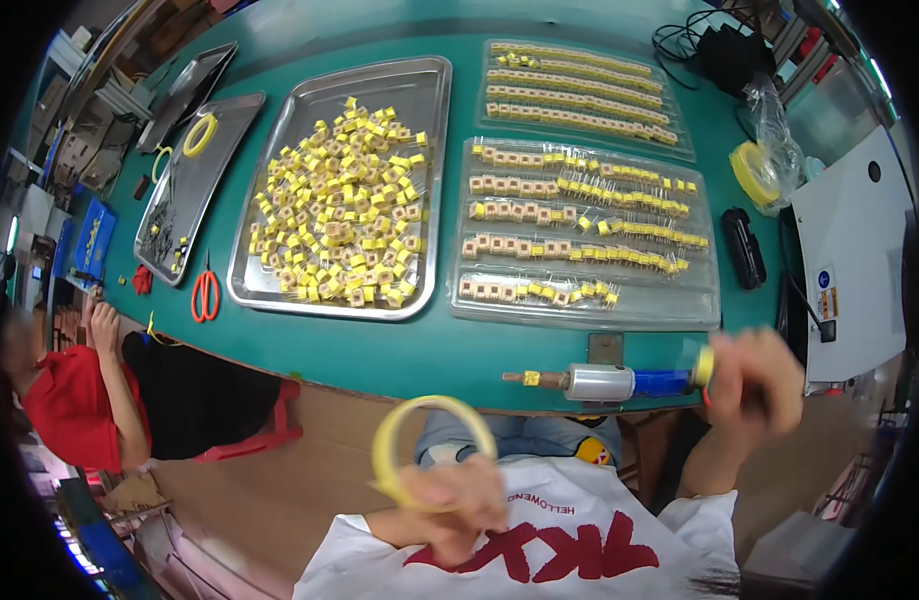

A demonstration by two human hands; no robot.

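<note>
My left hand [458,503] is closed on a roll of yellow tape [385,450], held upright in front of my shirt below the table edge. My right hand [758,382] is smeared by motion at the right end of a rotary tool with a silver and blue body [602,382]. A blurred yellow piece [704,367] shows between that hand and the tool's blue end; whether it is gripped I cannot tell. On the tool's thin brown shaft, pointing left, sits a small yellow-wrapped coil [531,378]. The tool lies along the table's front edge.
A metal tray [242,270] holds a heap of yellow coils. Two clear plastic trays [705,300] carry coils in rows. Orange-handled scissors [206,296] lie left, near a narrow tray [242,112]. A black case [744,248] and a white box [855,250] stand right. A co-worker in red [75,405] sits left.
</note>
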